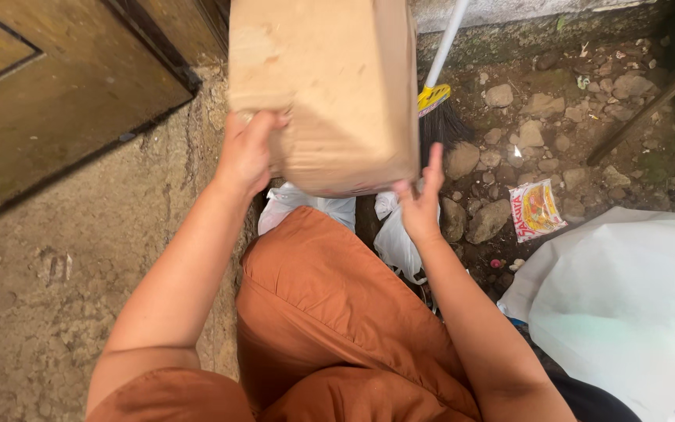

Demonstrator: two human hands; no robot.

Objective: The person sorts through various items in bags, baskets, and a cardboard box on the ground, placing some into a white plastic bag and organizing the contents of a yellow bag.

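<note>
A brown cardboard box [330, 86] is held up in front of me, tilted. My left hand [248, 152] grips its lower left corner. My right hand [422, 199] presses against its lower right edge with the fingers stretched upward. Under the box lie white plastic bags [396, 242] on the ground, partly hidden by my orange-clad knee [322, 297].
A broom with a white handle, yellow collar and black bristles [435, 105] leans behind the box. Stones and a flattened food wrapper [537, 207] litter the dirt at right. A large white sack [626, 297] lies lower right. A wooden door [48, 94] stands at left above a concrete floor.
</note>
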